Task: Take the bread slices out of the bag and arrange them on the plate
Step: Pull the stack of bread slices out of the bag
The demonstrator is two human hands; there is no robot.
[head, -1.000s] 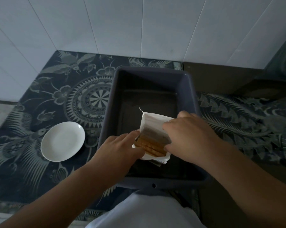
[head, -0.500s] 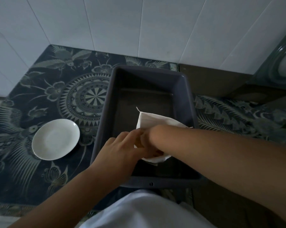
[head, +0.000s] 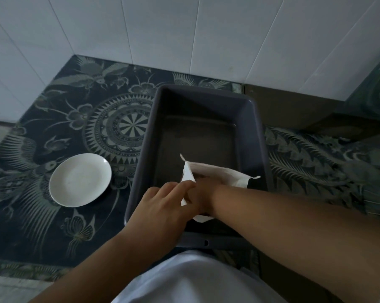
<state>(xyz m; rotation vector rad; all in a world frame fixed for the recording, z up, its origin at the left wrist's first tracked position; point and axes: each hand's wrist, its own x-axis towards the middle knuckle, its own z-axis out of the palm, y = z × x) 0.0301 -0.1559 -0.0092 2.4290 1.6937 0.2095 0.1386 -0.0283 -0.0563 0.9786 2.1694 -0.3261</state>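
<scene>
While the bag is lying in the near end of the dark tub, the entries stand as follows.

Bag: white paper, resting on the tub floor near the front wall. Its long axis is running roughly left to right across the tub, tilted slightly; the sealed, crimped end is pointing right toward the tub's right wall, and the open mouth is facing left and toward the person. This lie is suiting a reach from the near side.

Left hand: sitting at the mouth, its fingers pressing on the left flap of paper, apparently pinning the opening so it is not collapsing. The thumb is hidden, so whether the flap is being pinched or only held down cannot be told.

Right hand: entering the mouth, only its wrist end showing. Its fingers are buried in the bag, so their state cannot be told; judged from the task, they are probably seeking a slice.

Bread slices: not visible, presumably inside the bag.

Plate: white, round, bare, waiting on the patterned surface just left of the tub, well apart from the bag, within the left arm's easy sweep.

Task progress: judged early; nothing is yet lying on the plate.
</scene>
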